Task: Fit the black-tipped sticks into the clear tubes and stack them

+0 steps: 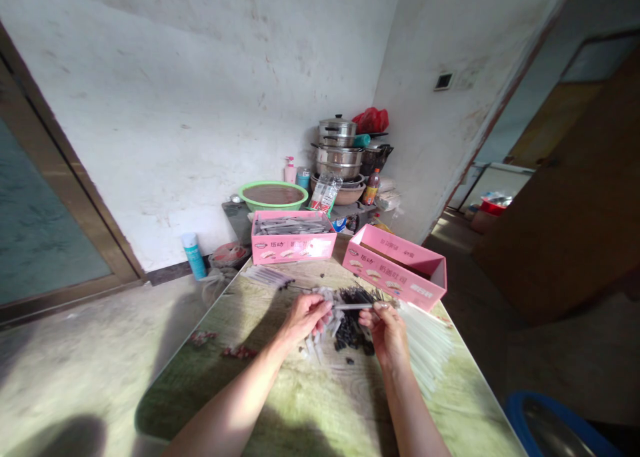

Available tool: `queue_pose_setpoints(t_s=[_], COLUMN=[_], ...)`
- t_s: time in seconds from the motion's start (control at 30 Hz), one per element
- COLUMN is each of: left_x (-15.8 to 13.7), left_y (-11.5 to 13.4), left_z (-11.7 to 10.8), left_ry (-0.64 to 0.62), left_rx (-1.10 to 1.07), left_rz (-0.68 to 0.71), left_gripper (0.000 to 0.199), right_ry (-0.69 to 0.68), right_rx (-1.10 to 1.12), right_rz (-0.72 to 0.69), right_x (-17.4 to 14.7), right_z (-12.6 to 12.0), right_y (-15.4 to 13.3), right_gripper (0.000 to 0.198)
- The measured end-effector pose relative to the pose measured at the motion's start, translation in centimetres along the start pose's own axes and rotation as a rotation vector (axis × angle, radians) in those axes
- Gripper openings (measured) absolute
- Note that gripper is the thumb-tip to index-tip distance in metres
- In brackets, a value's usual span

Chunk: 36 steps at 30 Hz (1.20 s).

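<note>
A thin grey tube (353, 306) spans the gap between my hands, level above the table (260, 390). My left hand (307, 314) pinches its left end and my right hand (386, 329) closes on its right end. Below lie a heap of small black pieces (350, 337) and, left of it, whitish translucent pieces (316, 347). Thin black sticks (353, 297) lie behind the tube. Right of my right hand, long translucent tubes (427, 347) are spread in a layer. Both tube ends are hidden by my fingers.
At the table's back, one pink box (294, 249) holds many grey tubes; another pink box (395, 270) stands open at right. Several thin tubes (267, 276) lie at back left. Beyond are a green basin (273, 207) and stacked pots (339, 154). A blue-rimmed object (520, 404) sits right.
</note>
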<state>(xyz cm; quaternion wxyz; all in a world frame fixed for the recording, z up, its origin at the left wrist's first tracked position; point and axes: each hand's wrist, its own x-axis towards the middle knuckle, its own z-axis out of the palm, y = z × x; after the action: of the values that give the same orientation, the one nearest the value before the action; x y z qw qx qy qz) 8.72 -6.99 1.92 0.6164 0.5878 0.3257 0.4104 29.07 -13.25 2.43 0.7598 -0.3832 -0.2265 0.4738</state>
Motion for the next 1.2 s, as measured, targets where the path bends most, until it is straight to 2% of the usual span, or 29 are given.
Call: queue_pose_setpoints(t_s=[0.17,0.3,0.4,0.5,0.73,0.83,0.9,0.97,1.1,1.13,1.2], left_x=[0.2,0.4,0.4,0.3,0.3,0.2,0.3,0.3,0.0,-0.3,-1.4], left_y=[0.0,-0.2,-0.4,-0.4,0.0,-0.4,-0.6,-0.5,1.7,2.8,5.6], left_z=[0.2,0.1,0.0,-0.1,0.2,0.2,0.1,0.1,0.1,0.3,1.0], left_ry=[0.000,0.016,0.040,0.041,0.032,0.044,0.019,-0.001,0.093,0.129,0.119], left_rx=[-0.061,-0.136,-0.057,0.034,-0.089,0.009,0.070,0.078,0.193,0.284,0.531], left_rz=[0.025,0.056,0.047,0.011,0.076,0.051,0.021,0.027,0.202,0.265,0.383], left_gripper=[0.037,0.041,0.036,0.041,0.037,0.034,0.039,0.037,0.024,0.018,0.006], right_ry=[-0.005,-0.001,0.000,-0.003,-0.001,-0.001,0.000,0.005,0.029,0.034,0.034], right_rx=[-0.008,0.006,0.013,-0.004,-0.041,-0.041,-0.032,-0.019,0.016,0.021,0.025], right_rz=[-0.003,-0.003,-0.008,-0.015,-0.018,-0.018,-0.020,-0.020,-0.011,-0.006,0.006], right_x=[0.0,0.1,0.1,0.0,-0.2,-0.1,-0.1,0.1,0.4,0.4,0.4], right_z=[-0.1,-0.3,-0.2,0.0,0.2,0.2,0.1,0.0,-0.2,-0.3,-0.4], right_y=[0.2,0.4,0.3,0.2,0.0,0.0,0.1,0.1,0.1,0.1,0.1], right_gripper=[0.034,0.033,0.032,0.032,0.032,0.031,0.031,0.032,0.033,0.034,0.034])
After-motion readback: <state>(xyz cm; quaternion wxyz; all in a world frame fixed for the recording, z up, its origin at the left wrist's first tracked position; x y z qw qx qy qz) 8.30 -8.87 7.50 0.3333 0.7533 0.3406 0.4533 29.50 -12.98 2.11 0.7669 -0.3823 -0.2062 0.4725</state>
